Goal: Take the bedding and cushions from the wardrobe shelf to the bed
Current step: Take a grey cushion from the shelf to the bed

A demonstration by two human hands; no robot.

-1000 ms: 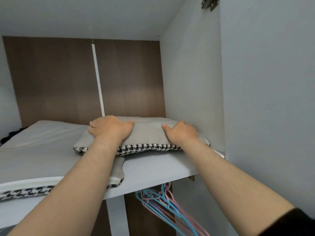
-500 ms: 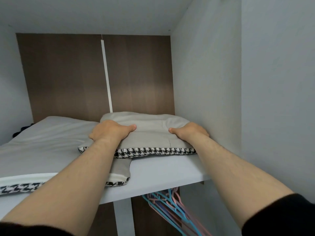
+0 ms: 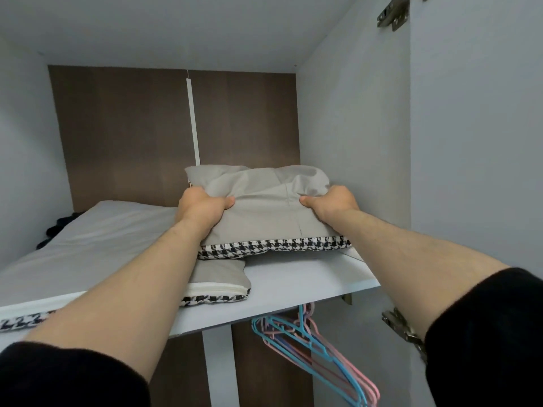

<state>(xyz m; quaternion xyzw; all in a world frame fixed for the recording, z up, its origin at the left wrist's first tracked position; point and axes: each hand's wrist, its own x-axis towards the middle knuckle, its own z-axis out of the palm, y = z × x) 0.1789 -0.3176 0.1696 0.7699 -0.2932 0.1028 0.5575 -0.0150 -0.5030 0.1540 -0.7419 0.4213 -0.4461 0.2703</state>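
Note:
A beige cushion (image 3: 264,210) with a black-and-white houndstooth underside lies at the right end of the white wardrobe shelf (image 3: 293,289). My left hand (image 3: 201,208) grips its left side and my right hand (image 3: 330,205) grips its right side, and the fabric bunches up between them. Its back edge is raised off the shelf. To the left, a flat grey bedding piece (image 3: 97,245) with a houndstooth edge and a white zip covers most of the shelf. My left forearm crosses over its front right corner.
The wardrobe's grey side wall (image 3: 352,142) stands close on the right, with the open door (image 3: 476,171) and its hinges beyond. Blue and pink hangers (image 3: 311,342) hang under the shelf. Something dark (image 3: 55,230) lies at the shelf's far left.
Both hands have closed on the cushion and bunched its fabric. The cushion's back has lifted and it has come a little toward the shelf's front edge.

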